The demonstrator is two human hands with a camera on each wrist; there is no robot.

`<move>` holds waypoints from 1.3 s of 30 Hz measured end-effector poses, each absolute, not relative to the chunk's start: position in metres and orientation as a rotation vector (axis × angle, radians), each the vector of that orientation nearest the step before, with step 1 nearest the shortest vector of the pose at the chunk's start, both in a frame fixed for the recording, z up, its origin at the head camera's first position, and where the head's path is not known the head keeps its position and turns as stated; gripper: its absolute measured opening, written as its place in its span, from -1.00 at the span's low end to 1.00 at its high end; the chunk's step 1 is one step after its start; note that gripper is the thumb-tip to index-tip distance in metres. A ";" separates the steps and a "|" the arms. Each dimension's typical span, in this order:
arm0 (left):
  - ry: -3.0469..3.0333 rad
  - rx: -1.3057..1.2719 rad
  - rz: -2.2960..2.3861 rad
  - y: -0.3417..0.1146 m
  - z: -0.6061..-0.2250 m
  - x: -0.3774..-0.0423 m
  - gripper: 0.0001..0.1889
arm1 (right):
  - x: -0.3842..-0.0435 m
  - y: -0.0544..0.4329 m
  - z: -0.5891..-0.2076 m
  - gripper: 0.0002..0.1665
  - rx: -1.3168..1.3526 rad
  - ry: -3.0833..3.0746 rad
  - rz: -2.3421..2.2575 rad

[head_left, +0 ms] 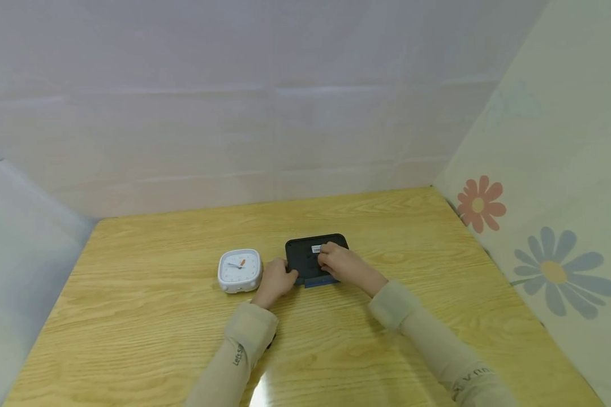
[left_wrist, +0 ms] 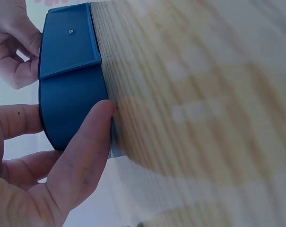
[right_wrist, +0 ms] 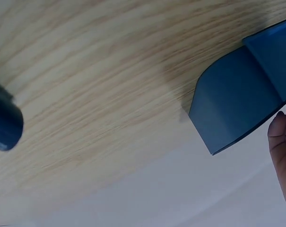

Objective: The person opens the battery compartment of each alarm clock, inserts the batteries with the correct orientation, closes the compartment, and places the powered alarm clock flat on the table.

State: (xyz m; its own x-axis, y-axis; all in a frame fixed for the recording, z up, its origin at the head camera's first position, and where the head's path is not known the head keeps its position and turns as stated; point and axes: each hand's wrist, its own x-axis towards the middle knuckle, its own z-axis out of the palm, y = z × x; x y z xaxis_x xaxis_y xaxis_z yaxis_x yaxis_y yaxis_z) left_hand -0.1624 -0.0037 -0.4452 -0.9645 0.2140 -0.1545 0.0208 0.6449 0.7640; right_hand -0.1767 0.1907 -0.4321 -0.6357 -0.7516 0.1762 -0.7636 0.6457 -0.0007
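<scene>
A flat black device [head_left: 300, 257] with rounded corners stands on the wooden table, a white label on its back. Along its near side runs a blue-black panel [left_wrist: 69, 42] with a small round mark. My left hand [head_left: 277, 278] grips the device's left end, thumb [left_wrist: 88, 146] on one side, fingers on the other. Over the back face, close to the label, lie the curled fingers of my right hand [head_left: 343, 264]. Whether they pinch anything, I cannot tell. The device's far end [right_wrist: 232, 101] is free of hands in the right wrist view.
A white alarm clock [head_left: 239, 270] with a round-cornered face sits just left of my left hand. The wooden table [head_left: 147, 322] ends at a pale wall at the back. On the right stands a wall covering printed with flowers [head_left: 555, 271].
</scene>
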 end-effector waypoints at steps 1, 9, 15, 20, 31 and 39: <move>2.634 0.192 1.221 -0.004 -0.445 -0.162 -0.80 | -0.177 0.190 -0.433 -0.91 1.254 -2.697 0.092; 2.629 0.204 1.235 -0.004 -0.446 -0.162 -0.80 | -0.174 0.188 -0.438 -0.88 1.168 -2.730 0.012; 2.625 0.211 1.245 -0.004 -0.446 -0.162 -0.78 | -0.171 0.189 -0.440 -0.89 1.066 -2.802 0.130; 2.607 0.205 1.255 -0.005 -0.446 -0.163 -0.79 | -0.170 0.190 -0.441 -0.89 0.975 -2.860 0.379; 2.590 0.175 1.242 -0.004 -0.446 -0.162 -0.81 | -0.171 0.196 -0.443 -0.89 0.757 -2.886 1.094; 2.584 0.188 1.253 -0.005 -0.446 -0.163 -0.82 | -0.170 0.198 -0.439 -0.92 0.747 -2.855 1.187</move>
